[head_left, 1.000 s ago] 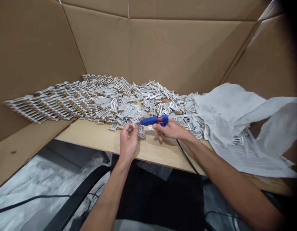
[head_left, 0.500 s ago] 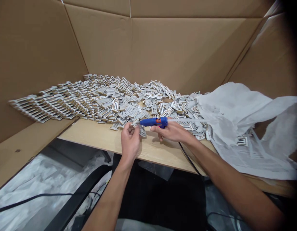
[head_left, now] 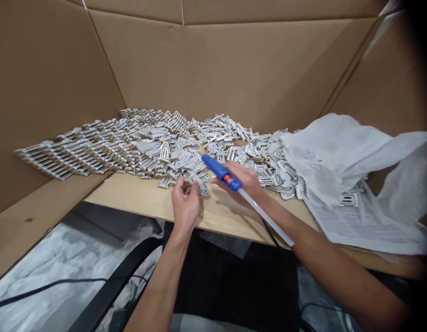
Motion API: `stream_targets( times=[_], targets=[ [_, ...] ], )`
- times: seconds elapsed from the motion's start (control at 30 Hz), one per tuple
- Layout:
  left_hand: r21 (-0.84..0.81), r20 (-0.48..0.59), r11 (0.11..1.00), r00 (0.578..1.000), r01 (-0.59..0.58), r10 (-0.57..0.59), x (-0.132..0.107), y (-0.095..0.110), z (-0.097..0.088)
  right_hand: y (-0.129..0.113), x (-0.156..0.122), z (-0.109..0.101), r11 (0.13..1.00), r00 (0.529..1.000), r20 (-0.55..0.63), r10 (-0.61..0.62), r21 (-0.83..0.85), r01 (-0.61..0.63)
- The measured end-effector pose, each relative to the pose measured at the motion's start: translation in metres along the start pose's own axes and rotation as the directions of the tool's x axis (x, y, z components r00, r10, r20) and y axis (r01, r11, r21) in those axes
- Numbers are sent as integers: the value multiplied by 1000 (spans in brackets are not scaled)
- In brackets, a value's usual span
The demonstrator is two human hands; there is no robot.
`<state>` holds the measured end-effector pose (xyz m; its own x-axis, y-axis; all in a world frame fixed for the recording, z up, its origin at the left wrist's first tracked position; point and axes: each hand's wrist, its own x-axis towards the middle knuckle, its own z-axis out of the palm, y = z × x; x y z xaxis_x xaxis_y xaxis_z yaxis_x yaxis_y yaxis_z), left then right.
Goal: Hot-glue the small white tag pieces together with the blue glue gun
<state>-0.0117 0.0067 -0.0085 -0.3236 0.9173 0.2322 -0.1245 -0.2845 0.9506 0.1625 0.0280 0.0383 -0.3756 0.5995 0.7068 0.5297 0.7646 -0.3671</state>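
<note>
My right hand (head_left: 247, 180) grips a blue glue gun (head_left: 220, 171), its nozzle pointing up and to the left; a clear glue stick (head_left: 265, 216) juts out behind it over my forearm. Just left of it my left hand (head_left: 185, 203) pinches a small grey-and-white cut-out piece (head_left: 201, 186) at the near edge of the pile. Both hands hover over the front of a light wooden table (head_left: 137, 198).
A large heap of similar grey-white pieces (head_left: 158, 143) covers the table's back, with ordered rows at the left (head_left: 71, 150). Crumpled white paper (head_left: 348, 170) lies at the right. Cardboard walls (head_left: 234, 69) enclose the table. A black cable (head_left: 43, 288) runs below.
My right hand has swung the glue gun from lying level, nozzle left, to tilted with the nozzle raised and the glue stick pointing down-right. My left hand stays on the piece.
</note>
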Motion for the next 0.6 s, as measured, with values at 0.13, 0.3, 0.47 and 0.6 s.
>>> stream_targets(
  times=[0.13, 0.3, 0.47, 0.6],
  targets=[
    [8, 4, 999, 999, 46, -46, 8, 4, -5, 0, 6, -13, 984, 966, -194, 169, -13, -175],
    [349, -32, 936, 997, -49, 64, 51, 45, -20, 10, 8, -17, 936, 911, -213, 352, 57, -348],
    [585, -66, 809, 989, -67, 130, 116, 96, -21, 11, 12, -19, 871, 851, -199, 485, 195, -451],
    [839, 55, 533, 991, -112, 121, 159, 102, -12, 9, 17, -26, 819, 830, -97, 549, 264, -510]
  ],
)
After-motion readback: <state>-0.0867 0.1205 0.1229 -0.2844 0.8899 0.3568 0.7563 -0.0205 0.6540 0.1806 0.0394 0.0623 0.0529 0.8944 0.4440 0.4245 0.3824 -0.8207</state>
